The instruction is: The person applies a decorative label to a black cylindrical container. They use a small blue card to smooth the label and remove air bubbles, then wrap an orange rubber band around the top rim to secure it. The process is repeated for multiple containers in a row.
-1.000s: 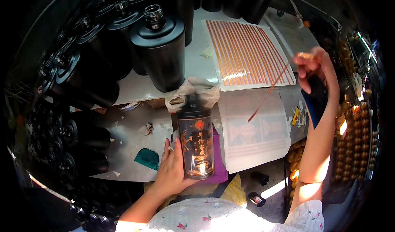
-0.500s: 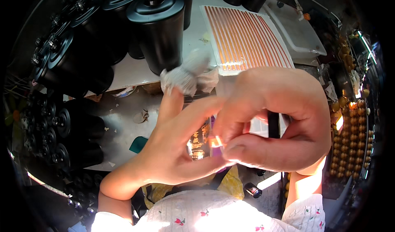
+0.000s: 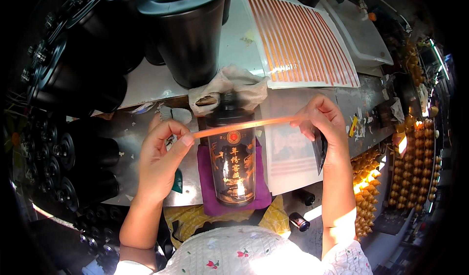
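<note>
A narrow orange-gold strip (image 3: 244,126) is stretched between my two hands, slightly higher at its right end. My left hand (image 3: 163,153) pinches its left end between thumb and finger. At the other end, my right hand (image 3: 326,121) has the strip in its fingertips, and a flat dark piece (image 3: 320,152) hangs under the palm. The strip passes across the upper body of a black bottle (image 3: 233,172) with gold lettering and a red-gold emblem; whether they touch I cannot tell. The bottle lies on a purple cloth (image 3: 207,199), its neck toward a crumpled pale rag (image 3: 234,82).
A white sheet of orange strips (image 3: 300,40) lies beyond my right hand, beside a translucent tray (image 3: 359,36). Large black bottles (image 3: 183,36) crowd the far left, and more black bottles (image 3: 90,184) lie at left. Strings of gold beads (image 3: 413,172) hang at right.
My hands have drawn apart and away from the camera, so the strip is now spread out between them. The bottle, mostly hidden before, is now in plain sight.
</note>
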`<state>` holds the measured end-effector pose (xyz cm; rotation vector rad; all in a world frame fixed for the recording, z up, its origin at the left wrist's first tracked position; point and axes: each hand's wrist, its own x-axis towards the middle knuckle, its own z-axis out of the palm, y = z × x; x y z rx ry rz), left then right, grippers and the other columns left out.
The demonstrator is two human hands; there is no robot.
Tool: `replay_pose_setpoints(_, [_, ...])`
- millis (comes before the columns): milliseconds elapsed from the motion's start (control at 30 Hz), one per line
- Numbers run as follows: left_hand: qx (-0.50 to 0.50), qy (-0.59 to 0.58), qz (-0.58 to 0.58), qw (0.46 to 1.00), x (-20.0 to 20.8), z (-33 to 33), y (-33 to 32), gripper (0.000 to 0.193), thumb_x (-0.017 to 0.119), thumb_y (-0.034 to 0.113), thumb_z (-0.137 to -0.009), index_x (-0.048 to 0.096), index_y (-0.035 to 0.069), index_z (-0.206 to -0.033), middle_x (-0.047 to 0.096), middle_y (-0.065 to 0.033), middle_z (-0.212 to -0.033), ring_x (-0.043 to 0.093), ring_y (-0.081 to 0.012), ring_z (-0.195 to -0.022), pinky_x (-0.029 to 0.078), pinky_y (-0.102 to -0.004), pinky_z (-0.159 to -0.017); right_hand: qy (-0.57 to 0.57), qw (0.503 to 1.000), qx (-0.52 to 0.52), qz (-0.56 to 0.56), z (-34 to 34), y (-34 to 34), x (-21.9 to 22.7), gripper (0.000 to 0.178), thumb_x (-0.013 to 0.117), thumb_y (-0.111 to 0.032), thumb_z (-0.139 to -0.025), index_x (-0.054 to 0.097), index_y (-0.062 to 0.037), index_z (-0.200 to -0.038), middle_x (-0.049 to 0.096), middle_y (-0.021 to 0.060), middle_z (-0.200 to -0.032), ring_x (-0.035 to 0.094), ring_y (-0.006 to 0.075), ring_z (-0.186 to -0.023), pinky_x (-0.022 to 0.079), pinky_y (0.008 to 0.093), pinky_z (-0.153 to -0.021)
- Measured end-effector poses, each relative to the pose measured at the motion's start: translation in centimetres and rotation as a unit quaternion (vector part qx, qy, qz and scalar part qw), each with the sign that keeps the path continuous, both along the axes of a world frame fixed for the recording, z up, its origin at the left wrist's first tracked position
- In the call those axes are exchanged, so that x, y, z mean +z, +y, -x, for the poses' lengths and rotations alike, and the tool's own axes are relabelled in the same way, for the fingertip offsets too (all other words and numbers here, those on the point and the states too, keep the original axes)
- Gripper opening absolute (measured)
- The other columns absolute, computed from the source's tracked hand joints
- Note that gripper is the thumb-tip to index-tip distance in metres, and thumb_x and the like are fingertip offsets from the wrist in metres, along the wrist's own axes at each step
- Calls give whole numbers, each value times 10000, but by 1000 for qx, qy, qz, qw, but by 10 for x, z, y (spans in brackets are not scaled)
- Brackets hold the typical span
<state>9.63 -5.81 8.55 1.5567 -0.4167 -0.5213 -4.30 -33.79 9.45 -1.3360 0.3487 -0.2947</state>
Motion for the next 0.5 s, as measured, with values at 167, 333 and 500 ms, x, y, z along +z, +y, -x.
replay_pose_setpoints(167, [58,-52,-10,997,-16,0,-10,113,699,117,-890,624,40,-855,539,-8,-864,483,-109,-878,354,-275,-921,13,999,-27,17,1,-9,-14,159,639,-211,-954,541,-95,-906,713,161,-814,515,61,-617,341,187,-495])
replay_pose_setpoints(333, [71,-10,29,997,-23,-1,-18,97,695,99,-894,644,17,-890,513,-19,-951,504,-103,-896,384,-245,-854,19,999,-48,2,5,-13,-24,145,622,-191,-962,541,-89,-900,710,167,-816,517,56,-610,354,189,-496])
replay_pose_setpoints(500, [64,-5,32,997,-24,0,-21,84,696,90,-892,650,20,-893,517,-17,-955,517,-99,-906,387,-242,-845,26,997,-68,-12,9,-17,-32,133,608,-169,-968,542,-83,-891,709,174,-814,515,53,-593,358,187,-494])
